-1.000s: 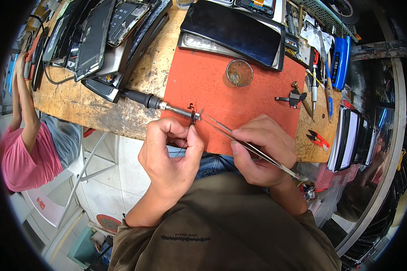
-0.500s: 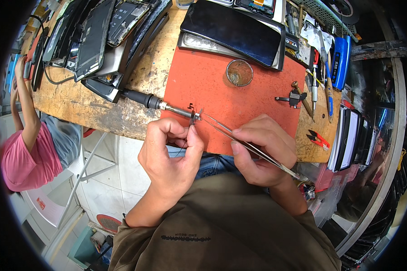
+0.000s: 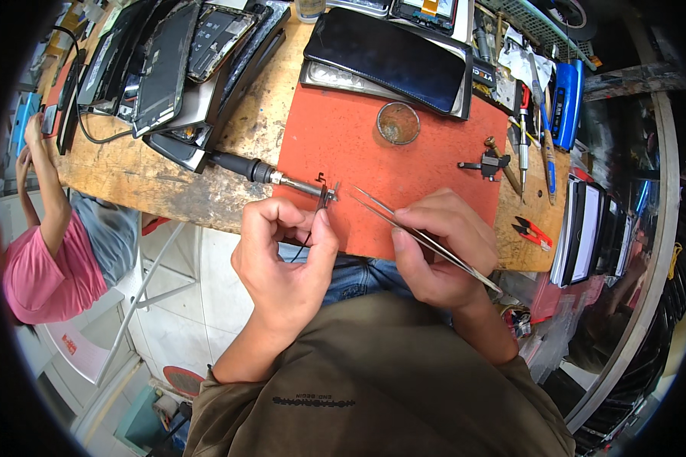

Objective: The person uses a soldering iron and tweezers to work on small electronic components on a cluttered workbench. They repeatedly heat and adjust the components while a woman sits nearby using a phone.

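My left hand (image 3: 282, 255) is closed, thumb against forefinger, on a thin black part (image 3: 322, 199) with a narrow dark strand trailing below the fingers. That part stands right by the metal end of a soldering iron (image 3: 263, 172), whose black handle rests toward the left; whether they touch I cannot tell. In my right hand (image 3: 446, 247) is a pair of metal tweezers (image 3: 427, 242), slanting up to the left. The tweezers' tips are apart, a little right of the black part, with nothing visible between them. Both hands are over the front of an orange mat (image 3: 324, 129).
A small glass cup (image 3: 398, 123) and a black clamp-like piece (image 3: 486, 164) stand on the mat. Behind lies a large black phone (image 3: 389, 57). Opened devices (image 3: 164, 72) pile up at left. Red snips (image 3: 534, 234) and screwdrivers lie right. A person in pink (image 3: 53, 263) sits at far left.
The tweezers' tips have drawn back to the right, away from the black part. My left hand keeps its hold almost in place.
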{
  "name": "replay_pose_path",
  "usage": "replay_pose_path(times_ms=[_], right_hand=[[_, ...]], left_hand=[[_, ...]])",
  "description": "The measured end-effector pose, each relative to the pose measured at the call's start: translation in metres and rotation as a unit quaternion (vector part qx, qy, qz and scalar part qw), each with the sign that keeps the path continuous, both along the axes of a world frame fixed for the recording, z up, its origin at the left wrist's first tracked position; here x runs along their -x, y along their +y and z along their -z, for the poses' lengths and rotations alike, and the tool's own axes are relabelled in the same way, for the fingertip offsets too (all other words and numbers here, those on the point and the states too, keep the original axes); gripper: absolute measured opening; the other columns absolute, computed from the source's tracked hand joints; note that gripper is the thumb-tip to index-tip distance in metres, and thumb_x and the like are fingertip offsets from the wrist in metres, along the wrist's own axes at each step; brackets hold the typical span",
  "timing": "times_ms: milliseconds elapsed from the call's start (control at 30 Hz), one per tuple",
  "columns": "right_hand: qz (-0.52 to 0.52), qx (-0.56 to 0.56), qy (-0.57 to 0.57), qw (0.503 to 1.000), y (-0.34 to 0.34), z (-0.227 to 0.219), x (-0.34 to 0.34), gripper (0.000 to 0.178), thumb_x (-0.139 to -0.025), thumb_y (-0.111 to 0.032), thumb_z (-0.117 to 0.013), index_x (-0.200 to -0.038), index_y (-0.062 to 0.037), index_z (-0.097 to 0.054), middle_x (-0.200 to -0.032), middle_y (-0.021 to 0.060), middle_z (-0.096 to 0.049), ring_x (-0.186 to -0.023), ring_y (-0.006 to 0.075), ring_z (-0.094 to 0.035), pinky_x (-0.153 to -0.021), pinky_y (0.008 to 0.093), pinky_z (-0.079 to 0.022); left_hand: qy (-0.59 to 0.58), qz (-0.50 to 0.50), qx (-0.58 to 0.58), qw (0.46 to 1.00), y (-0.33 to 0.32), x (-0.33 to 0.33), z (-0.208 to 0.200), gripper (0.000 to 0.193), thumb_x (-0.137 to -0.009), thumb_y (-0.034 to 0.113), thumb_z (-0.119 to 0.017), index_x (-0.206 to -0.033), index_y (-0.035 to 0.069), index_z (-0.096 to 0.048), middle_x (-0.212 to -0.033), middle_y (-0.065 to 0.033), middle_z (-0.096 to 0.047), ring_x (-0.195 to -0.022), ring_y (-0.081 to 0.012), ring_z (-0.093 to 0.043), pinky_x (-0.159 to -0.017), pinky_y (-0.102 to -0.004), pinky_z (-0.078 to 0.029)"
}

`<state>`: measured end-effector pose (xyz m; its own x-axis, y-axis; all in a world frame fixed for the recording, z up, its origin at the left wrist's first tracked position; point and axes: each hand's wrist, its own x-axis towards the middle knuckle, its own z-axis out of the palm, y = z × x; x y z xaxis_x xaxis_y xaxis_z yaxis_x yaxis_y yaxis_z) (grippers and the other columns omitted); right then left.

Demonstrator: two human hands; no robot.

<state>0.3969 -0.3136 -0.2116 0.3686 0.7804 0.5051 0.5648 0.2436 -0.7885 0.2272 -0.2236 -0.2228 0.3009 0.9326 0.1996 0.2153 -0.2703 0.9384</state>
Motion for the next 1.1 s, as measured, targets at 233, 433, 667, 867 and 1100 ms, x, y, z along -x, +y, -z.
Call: replay_pose_path(times_ms=[233,433,667,867,1100], right_hand=[[0.016,-0.019,-0.009,1.000,0.000,0.003,0.001,0.023,-0.076,0.010,-0.077,-0.098,0.0031,-0.074,-0.079,0.0124,-0.070,-0.066,0.0239,-0.067,-0.058,0.0337,-0.051],[0.025,-0.021,-0.018,0.999,-0.001,0.003,0.003,0.021,-0.077,0.009,-0.077,-0.097,0.0025,-0.073,-0.078,0.0121,-0.070,-0.066,0.0241,-0.067,-0.057,0.0344,-0.051],[0.027,-0.027,-0.011,0.999,-0.003,0.005,0.004,0.022,-0.078,0.009,-0.077,-0.098,0.0025,-0.073,-0.079,0.0127,-0.070,-0.066,0.0254,-0.067,-0.059,0.0348,-0.051],[0.028,-0.036,-0.006,0.999,-0.003,0.005,0.004,0.023,-0.076,0.010,-0.077,-0.098,0.0026,-0.072,-0.080,0.0131,-0.070,-0.067,0.0254,-0.067,-0.059,0.0347,-0.051],[0.031,-0.033,-0.011,0.999,-0.003,0.005,0.003,0.024,-0.076,0.009,-0.077,-0.098,0.0018,-0.072,-0.079,0.0125,-0.069,-0.067,0.0255,-0.067,-0.059,0.0347,-0.051]], left_hand=[[-0.076,0.024,0.066,0.995,-0.001,0.006,-0.002,0.030,-0.090,-0.007,-0.079,-0.101,0.002,-0.053,-0.090,-0.0028,-0.062,-0.075,-0.0052,-0.060,-0.071,-0.0219,-0.053],[-0.100,0.049,0.053,0.992,-0.005,0.012,-0.012,0.032,-0.092,-0.011,-0.075,-0.107,0.002,-0.050,-0.095,-0.0056,-0.061,-0.084,-0.0092,-0.060,-0.079,-0.0252,-0.053],[-0.128,0.069,0.076,0.986,-0.014,0.020,-0.024,0.033,-0.094,-0.014,-0.071,-0.110,0.002,-0.048,-0.098,-0.0094,-0.062,-0.088,-0.0128,-0.061,-0.082,-0.0269,-0.052],[-0.120,0.084,0.060,0.987,-0.019,0.027,-0.031,0.034,-0.095,-0.014,-0.071,-0.111,0.003,-0.046,-0.100,-0.0119,-0.063,-0.090,-0.0153,-0.063,-0.083,-0.0286,-0.052],[-0.115,0.089,0.052,0.988,-0.021,0.029,-0.034,0.035,-0.095,-0.013,-0.071,-0.111,0.004,-0.045,-0.101,-0.0128,-0.064,-0.090,-0.0154,-0.063,-0.083,-0.0286,-0.052]])
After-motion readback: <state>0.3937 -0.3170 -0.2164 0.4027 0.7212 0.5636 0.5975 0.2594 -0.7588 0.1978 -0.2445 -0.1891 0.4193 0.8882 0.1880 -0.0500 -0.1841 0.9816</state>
